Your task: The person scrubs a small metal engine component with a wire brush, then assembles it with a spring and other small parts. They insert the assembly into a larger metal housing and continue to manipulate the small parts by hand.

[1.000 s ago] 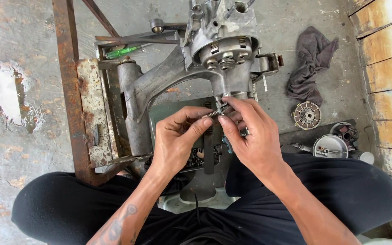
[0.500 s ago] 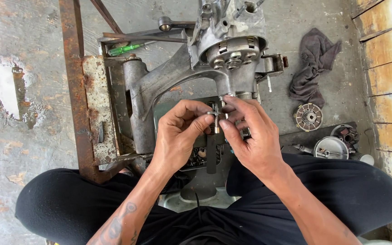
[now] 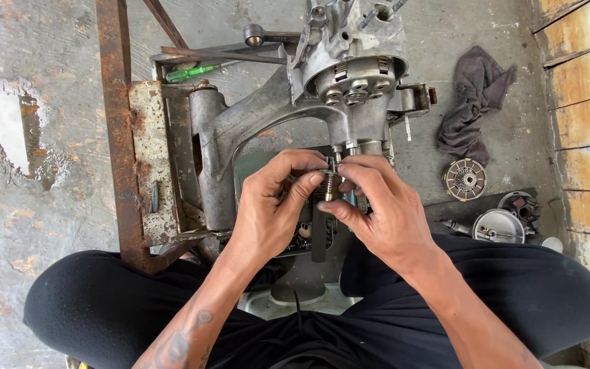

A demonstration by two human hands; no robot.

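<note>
Both hands meet over a small cylindrical metal part with a spring [image 3: 328, 186], held upright between the fingertips. My left hand [image 3: 272, 205] pinches it from the left with thumb and forefinger. My right hand [image 3: 379, 205] grips it from the right. The part sits just below the grey engine casing [image 3: 349, 65], which is clamped in a grey metal stand [image 3: 223, 140]. A dark tray of small parts [image 3: 315, 232] lies under my hands, mostly hidden.
A rusty steel frame [image 3: 119, 137] runs down the left. A green-handled screwdriver [image 3: 192, 72] lies behind the stand. A dark rag [image 3: 472, 102], a round clutch plate [image 3: 464, 179] and round metal parts [image 3: 503, 222] lie at right, near a wooden wall [image 3: 588, 123].
The hands stay together on the small part; the fingers have shifted slightly around it. The view has drifted a little, nothing else moved.
</note>
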